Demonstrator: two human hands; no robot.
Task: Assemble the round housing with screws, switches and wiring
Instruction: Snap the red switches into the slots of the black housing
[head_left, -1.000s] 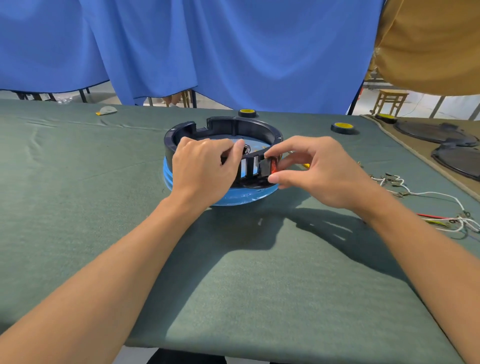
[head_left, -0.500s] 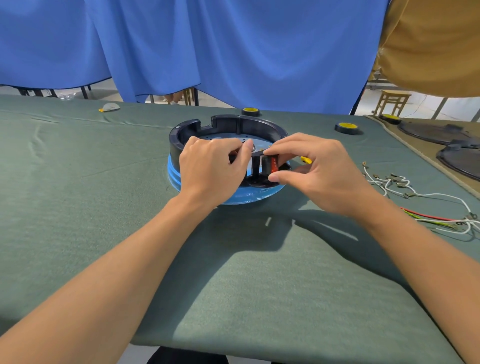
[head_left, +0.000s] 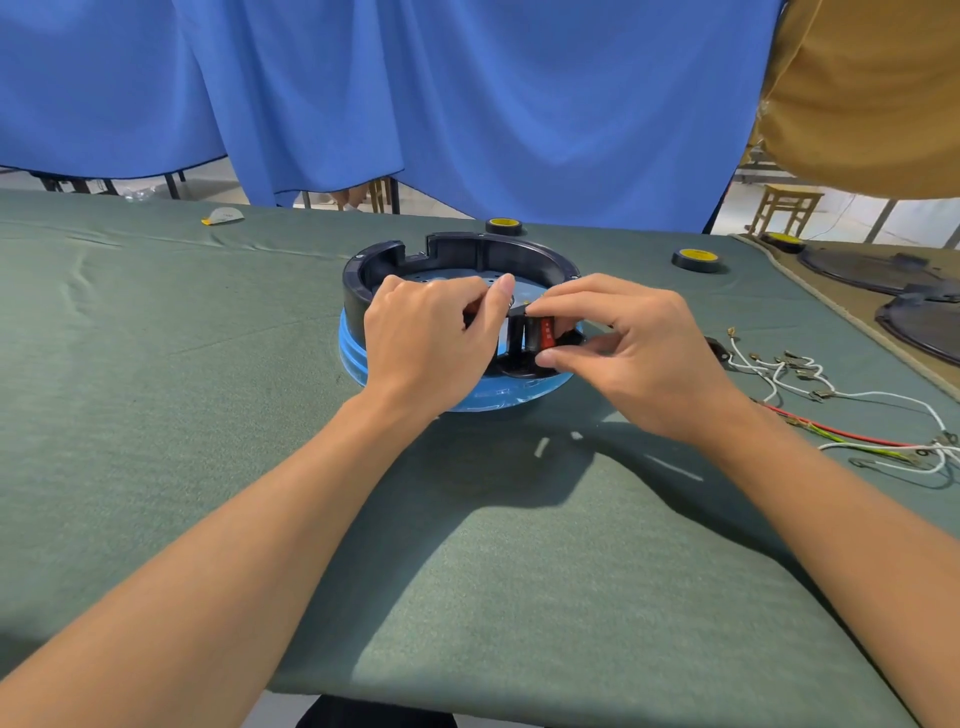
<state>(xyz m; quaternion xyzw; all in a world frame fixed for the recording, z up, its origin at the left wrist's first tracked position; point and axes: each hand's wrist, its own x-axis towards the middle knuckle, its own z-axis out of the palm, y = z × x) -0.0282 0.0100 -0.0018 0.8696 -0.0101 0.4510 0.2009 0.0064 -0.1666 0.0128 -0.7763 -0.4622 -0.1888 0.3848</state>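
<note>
One housing (head_left: 467, 250), one switch (head_left: 544, 332), two hands (head_left: 431, 338) (head_left: 641, 358)

round black plastic housing (head_left: 467, 254) semi-gloss, on smooth glossy blue plastic base (head_left: 498, 397); green table cloth (head_left: 208, 415) matt, felt-like; blue fabric curtain (head_left: 467, 104) soft matt

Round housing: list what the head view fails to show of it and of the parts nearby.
Round housing: near wall hidden by the left hand gripping it, head view.
Red switch: partly covered by the right hand pinching it; whether seated, unclear.
Wires: terminals too small to identify.
Black discs: cut off by right edge.
</note>
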